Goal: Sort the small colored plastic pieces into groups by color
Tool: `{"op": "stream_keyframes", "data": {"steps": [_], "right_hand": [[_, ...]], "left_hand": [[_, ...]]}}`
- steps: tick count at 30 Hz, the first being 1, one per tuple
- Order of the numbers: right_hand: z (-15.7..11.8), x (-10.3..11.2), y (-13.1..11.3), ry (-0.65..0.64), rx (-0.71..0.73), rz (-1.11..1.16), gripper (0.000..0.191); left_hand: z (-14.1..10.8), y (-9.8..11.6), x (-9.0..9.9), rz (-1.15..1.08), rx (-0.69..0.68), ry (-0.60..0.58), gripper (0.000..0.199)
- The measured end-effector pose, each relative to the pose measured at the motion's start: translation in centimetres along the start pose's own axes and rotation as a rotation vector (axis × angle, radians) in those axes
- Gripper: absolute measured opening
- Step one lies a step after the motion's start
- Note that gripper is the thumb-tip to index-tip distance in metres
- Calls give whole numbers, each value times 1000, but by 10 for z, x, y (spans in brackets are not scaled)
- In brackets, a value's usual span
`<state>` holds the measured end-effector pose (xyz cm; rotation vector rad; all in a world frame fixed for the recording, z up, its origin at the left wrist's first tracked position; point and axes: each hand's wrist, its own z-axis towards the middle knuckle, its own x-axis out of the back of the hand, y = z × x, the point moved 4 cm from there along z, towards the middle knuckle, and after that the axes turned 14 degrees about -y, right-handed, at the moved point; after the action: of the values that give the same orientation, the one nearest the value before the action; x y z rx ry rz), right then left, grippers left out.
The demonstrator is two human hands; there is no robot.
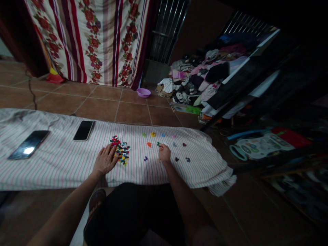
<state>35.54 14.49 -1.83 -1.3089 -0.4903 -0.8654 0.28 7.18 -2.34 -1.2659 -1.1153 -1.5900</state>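
Note:
My left hand lies open, fingers spread, at the left edge of a mixed pile of small coloured pieces. Its fingertips touch the pile. Out to the right, my right hand is closed in a pinch beside a small green cluster; what is between the fingertips is too small to make out. Around it lie little groups sorted by colour: an orange group, a yellow group, a purple group, a black group and several others. Under my right hand, a pale group is partly hidden.
A striped cloth covers the long, low surface. Two phones, a nearer phone and a farther phone, lie at left. Beyond are a purple basin, a floral curtain and a heap of clothes.

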Motion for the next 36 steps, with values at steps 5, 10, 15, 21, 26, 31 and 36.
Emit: {"op": "stream_keyframes", "data": {"steps": [5, 10, 15, 21, 26, 31, 36], "right_hand": [[1, 0, 2, -13, -5, 11, 35], [0, -1, 2, -65, -48, -22, 38], [-3, -2, 2, -64, -28, -11, 38], [-4, -3, 4, -23, 18, 51, 35], [-5, 0, 1, -7, 57, 80, 33], [-9, 2, -20, -21, 121, 77, 31], [-30, -16, -61, -130, 252, 170, 30]], "left_hand": [[1, 0, -2, -1, 13, -6, 60], [1, -1, -3, 8, 21, 10, 59], [0, -1, -5, 2, -5, 24, 55], [2, -2, -7, 9, 34, 29, 59], [2, -2, -7, 8, 41, 18, 60], [1, -2, -6, -1, 16, 25, 59], [2, -2, -6, 0, 18, 37, 57]]}}
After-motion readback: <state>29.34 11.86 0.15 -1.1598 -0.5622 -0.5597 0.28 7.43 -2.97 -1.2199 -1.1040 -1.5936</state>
